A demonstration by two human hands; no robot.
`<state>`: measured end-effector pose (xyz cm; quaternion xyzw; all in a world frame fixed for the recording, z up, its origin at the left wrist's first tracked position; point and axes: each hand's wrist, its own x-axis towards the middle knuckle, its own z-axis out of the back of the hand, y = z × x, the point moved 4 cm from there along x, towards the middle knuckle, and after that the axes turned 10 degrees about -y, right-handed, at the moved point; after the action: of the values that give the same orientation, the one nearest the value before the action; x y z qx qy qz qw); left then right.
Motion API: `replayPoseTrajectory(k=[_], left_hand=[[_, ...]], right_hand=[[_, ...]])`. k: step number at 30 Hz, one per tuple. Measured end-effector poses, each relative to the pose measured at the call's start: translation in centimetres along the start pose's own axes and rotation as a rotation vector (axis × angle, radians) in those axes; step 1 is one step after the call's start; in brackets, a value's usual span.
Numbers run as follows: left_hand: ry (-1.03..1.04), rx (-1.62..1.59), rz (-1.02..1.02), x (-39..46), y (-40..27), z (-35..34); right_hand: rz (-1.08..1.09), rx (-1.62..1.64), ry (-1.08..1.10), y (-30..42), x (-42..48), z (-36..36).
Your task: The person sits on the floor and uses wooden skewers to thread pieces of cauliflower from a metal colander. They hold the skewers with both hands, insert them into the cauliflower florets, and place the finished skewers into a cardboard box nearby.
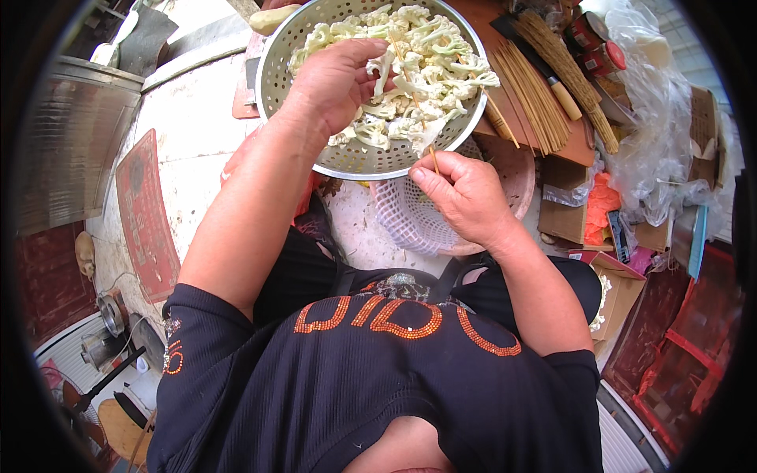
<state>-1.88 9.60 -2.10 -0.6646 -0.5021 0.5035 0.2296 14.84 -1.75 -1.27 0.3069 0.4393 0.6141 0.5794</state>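
Note:
A metal colander [269, 88] full of cauliflower florets [440, 44] lies before me. My right hand [458, 189] pinches the lower end of a thin wooden skewer [419, 106] at the colander's near rim. A pale floret [427, 136] is on the skewer just above those fingers. Over the colander's left part, my left hand [340, 77] holds a small floret [383, 74] between its curled fingers, beside the skewer; part of its grip is hidden. Another skewer [484, 88] with florets rests across the right rim.
Right of the colander, bare skewers [532, 97], a wooden-handled knife [565, 97] and a straw brush [562, 65] lie on a brown board [576, 148]. A white mesh basket [408, 216] sits inside a pink basin [523, 177] below. Plastic bags [647, 118] and cardboard boxes [562, 216] crowd the right.

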Motion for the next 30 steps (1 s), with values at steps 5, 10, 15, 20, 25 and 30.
replayPoseTrajectory(k=[5, 10, 15, 20, 25, 30], left_hand=[[0.029, -0.023, -0.08, 0.5, -1.4, 1.0], [0.011, 0.005, -0.129, 0.0, -2.4, 1.1], [0.009, -0.043, -0.115, 0.2, -3.3, 2.2], [0.041, -0.082, -0.095, 0.5, -3.3, 2.6], [0.074, -0.127, -0.085, 0.4, -3.4, 2.7], [-0.005, -0.154, -0.135, 0.3, -3.6, 2.8]], right_hand=[[0.071, -0.062, -0.011, -0.2, 0.1, 0.3], [0.093, -0.024, -0.054, -0.3, 0.1, 0.6], [0.187, -0.111, -0.08, 0.1, 0.1, 1.5], [0.205, -0.149, -0.125, 0.3, 0.2, 1.6], [0.231, -0.165, -0.168, 0.5, 0.2, 1.6], [0.276, -0.174, -0.186, 0.6, 0.2, 1.8]])
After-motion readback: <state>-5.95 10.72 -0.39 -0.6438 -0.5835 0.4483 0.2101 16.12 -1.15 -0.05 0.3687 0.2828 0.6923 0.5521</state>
